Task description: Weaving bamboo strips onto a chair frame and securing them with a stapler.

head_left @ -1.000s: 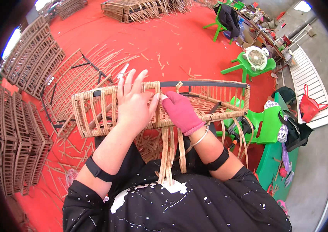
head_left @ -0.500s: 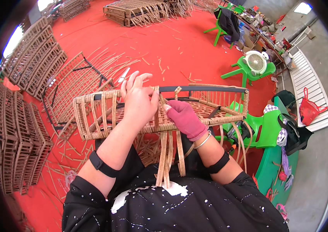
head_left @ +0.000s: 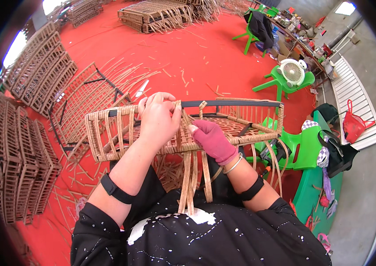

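A shallow woven rattan basket (head_left: 250, 138) lies across my lap, its far rim a dark flat metal bar (head_left: 236, 103) partly wrapped with tan strips. My bare left hand (head_left: 159, 117) is closed at that bar, fingers bent over it, thumb and fingertips against a rattan strip (head_left: 178, 137). Just to the right, my right hand (head_left: 214, 141), in a pink fingerless glove, pinches a strip between thumb and fingers; its end is hidden. Several loose strips (head_left: 186, 181) hang from the near edge over my lap. A short strip loop (head_left: 203, 105) stands on the bar.
Stacks of woven frames (head_left: 24, 159) stand at left, beside an unfinished woven panel (head_left: 86, 106) with long loose strips. Scraps litter the red floor (head_left: 161, 53). At right are a green chair (head_left: 305, 148), a green table (head_left: 330, 186) and a fan (head_left: 293, 72) on another green chair.
My left hand's raised fingers have folded down toward the bar. My right hand has shifted slightly, staying beside the left.
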### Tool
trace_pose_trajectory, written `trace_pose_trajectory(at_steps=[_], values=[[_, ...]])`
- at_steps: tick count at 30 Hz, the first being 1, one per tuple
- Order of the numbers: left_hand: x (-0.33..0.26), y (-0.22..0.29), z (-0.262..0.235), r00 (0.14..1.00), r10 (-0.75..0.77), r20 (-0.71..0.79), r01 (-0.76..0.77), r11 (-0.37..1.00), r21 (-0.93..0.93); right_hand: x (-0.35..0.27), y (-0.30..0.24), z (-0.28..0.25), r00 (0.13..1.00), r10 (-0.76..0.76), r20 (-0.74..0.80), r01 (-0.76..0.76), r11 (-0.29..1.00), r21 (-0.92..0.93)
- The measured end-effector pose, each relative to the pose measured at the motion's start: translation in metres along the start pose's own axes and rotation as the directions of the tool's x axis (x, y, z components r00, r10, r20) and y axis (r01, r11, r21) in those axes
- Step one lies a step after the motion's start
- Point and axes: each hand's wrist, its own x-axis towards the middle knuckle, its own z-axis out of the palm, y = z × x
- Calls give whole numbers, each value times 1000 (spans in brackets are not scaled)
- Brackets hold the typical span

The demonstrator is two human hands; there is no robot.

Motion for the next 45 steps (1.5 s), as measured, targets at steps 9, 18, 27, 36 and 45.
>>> trace_pose_trajectory(at_steps=[9, 18, 27, 36, 45], values=[[1, -6, -10, 991, 116, 66, -123, 986, 112, 11, -43, -8, 999, -43, 2, 43, 995, -86], [4, -8, -10, 978, 157, 135, -175, 975, 137, 84, -68, -35, 979, -203, -35, 163, 869, -468], [8, -3, -16, 973, 171, 155, -191, 973, 126, 146, -41, -38, 976, -62, 208, 209, 524, -826], [43, -12, -14, 904, 18, 427, 6, 998, -55, 153, -33, -45, 894, 157, 420, 304, 475, -826], [73, -36, -9, 646, 121, 754, 196, 928, -317, 20, -29, -8, 855, -503, -126, 272, 643, -716]])
